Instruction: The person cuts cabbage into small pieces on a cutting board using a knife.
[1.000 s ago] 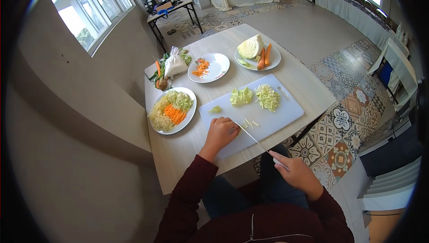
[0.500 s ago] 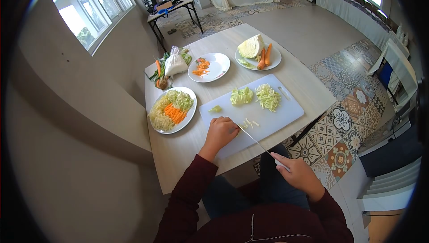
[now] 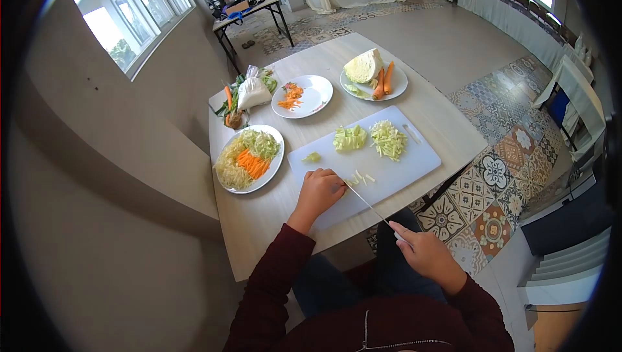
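Observation:
My right hand is closed round the white handle of a kitchen knife. The blade slants up and left, its tip end beside the fingertips of my left hand. Those fingers are curled down on the white cutting board, over a piece of cabbage mostly hidden beneath them. Just right of the blade tip lie a few thin cabbage strips. Farther back on the board are a stack of cabbage leaves, a pile of shredded cabbage and a small cabbage scrap.
Left of the board stands a plate of shredded vegetables. Behind are a plate with carrot bits and another plate bearing a cabbage wedge and carrots. A plastic bag and vegetables sit near the wall.
My right hand and the knife handle have shifted slightly up and left. My left hand stays almost in place, and the food on the board looks the same.

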The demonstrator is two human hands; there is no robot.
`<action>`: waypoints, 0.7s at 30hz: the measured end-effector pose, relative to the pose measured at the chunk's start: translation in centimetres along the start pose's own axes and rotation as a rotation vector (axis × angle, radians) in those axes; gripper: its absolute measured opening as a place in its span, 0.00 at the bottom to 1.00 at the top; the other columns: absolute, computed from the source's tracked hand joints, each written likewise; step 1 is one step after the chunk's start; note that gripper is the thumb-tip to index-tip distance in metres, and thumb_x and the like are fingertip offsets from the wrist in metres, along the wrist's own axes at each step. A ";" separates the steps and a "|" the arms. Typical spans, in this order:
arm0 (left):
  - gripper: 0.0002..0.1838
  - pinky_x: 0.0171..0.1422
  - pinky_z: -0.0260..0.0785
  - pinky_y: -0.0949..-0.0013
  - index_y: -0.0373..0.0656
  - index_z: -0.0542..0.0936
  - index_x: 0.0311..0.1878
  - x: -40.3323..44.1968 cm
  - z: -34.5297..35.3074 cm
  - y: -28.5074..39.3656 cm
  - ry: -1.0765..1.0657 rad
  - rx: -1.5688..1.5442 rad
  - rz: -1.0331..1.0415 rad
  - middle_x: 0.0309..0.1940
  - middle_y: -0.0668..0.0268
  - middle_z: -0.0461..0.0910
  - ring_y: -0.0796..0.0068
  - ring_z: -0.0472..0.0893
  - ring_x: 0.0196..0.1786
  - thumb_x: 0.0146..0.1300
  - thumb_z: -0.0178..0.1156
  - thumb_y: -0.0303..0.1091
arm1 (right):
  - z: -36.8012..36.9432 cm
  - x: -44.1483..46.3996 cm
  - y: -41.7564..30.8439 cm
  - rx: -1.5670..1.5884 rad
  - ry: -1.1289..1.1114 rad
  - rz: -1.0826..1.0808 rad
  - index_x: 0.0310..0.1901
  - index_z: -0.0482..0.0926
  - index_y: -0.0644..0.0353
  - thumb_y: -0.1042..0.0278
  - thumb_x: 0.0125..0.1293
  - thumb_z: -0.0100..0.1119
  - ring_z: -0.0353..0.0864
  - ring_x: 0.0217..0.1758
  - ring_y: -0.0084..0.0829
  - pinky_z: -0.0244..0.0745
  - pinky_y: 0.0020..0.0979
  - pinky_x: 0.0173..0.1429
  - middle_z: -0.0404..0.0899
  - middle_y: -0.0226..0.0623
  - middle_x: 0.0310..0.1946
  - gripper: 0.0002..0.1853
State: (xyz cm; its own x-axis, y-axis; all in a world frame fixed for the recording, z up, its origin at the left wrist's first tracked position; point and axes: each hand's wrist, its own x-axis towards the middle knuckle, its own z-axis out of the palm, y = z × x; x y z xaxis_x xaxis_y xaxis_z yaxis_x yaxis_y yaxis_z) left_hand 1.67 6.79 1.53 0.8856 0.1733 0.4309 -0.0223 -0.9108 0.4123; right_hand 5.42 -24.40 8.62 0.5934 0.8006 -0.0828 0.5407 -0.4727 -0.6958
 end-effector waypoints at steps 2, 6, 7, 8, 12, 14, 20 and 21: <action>0.04 0.49 0.66 0.61 0.47 0.86 0.29 0.0 0.1 0.0 -0.003 -0.014 -0.004 0.31 0.70 0.84 0.66 0.80 0.40 0.54 0.72 0.34 | 0.4 0.4 0.2 0.005 -0.003 0.009 0.69 0.74 0.50 0.63 0.73 0.53 0.83 0.36 0.58 0.79 0.54 0.44 0.84 0.56 0.32 0.23; 0.04 0.49 0.67 0.61 0.47 0.86 0.28 0.0 -0.1 0.1 -0.007 -0.021 -0.016 0.31 0.70 0.84 0.65 0.80 0.40 0.54 0.72 0.34 | 1.7 1.8 1.4 0.022 0.045 -0.051 0.69 0.74 0.49 0.63 0.73 0.53 0.83 0.34 0.58 0.79 0.54 0.43 0.83 0.55 0.30 0.24; 0.04 0.50 0.67 0.60 0.46 0.86 0.29 0.1 0.0 0.1 -0.017 -0.035 -0.030 0.31 0.69 0.84 0.64 0.81 0.40 0.53 0.72 0.34 | 1.9 2.2 1.5 0.015 0.049 -0.060 0.69 0.74 0.49 0.63 0.73 0.53 0.83 0.34 0.58 0.79 0.54 0.43 0.83 0.55 0.30 0.24; 0.04 0.51 0.68 0.60 0.46 0.86 0.29 0.1 0.0 0.0 -0.026 -0.049 -0.043 0.31 0.68 0.84 0.63 0.81 0.40 0.53 0.73 0.33 | 2.2 2.7 1.5 0.008 0.055 -0.069 0.69 0.74 0.49 0.63 0.73 0.53 0.83 0.35 0.58 0.79 0.54 0.43 0.83 0.55 0.30 0.24; 0.05 0.50 0.68 0.60 0.46 0.86 0.28 0.1 -0.2 0.1 -0.022 -0.058 -0.051 0.30 0.70 0.84 0.65 0.81 0.39 0.53 0.73 0.33 | 2.2 3.6 0.9 -0.003 0.048 -0.067 0.69 0.74 0.48 0.62 0.73 0.53 0.83 0.35 0.58 0.78 0.54 0.42 0.83 0.54 0.30 0.24; 0.05 0.50 0.68 0.60 0.46 0.86 0.28 0.1 -0.2 0.1 -0.015 -0.039 -0.044 0.30 0.70 0.84 0.65 0.81 0.39 0.53 0.73 0.33 | 2.1 3.2 1.2 0.007 0.045 -0.068 0.69 0.74 0.49 0.63 0.73 0.53 0.83 0.35 0.57 0.78 0.54 0.43 0.83 0.54 0.30 0.23; 0.04 0.51 0.68 0.61 0.47 0.88 0.29 0.1 -0.4 0.2 -0.031 -0.042 -0.072 0.29 0.70 0.84 0.65 0.81 0.38 0.54 0.73 0.34 | 0.4 0.3 0.2 -0.006 -0.009 -0.028 0.69 0.73 0.54 0.65 0.73 0.53 0.83 0.35 0.58 0.78 0.54 0.43 0.83 0.56 0.31 0.24; 0.04 0.51 0.68 0.61 0.47 0.88 0.29 0.1 -0.4 0.2 -0.038 -0.043 -0.077 0.29 0.70 0.84 0.66 0.81 0.38 0.54 0.73 0.34 | -0.2 -0.2 -0.2 -0.022 -0.030 -0.002 0.69 0.73 0.55 0.65 0.72 0.53 0.83 0.35 0.58 0.78 0.54 0.43 0.83 0.56 0.31 0.24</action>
State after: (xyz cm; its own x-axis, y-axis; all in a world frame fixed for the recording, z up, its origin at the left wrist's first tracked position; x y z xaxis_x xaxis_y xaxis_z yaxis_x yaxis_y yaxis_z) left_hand 1.61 6.73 1.95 0.9023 0.2269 0.3666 0.0268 -0.8782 0.4774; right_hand 5.31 -24.47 8.91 0.5747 0.8118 -0.1031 0.5546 -0.4791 -0.6803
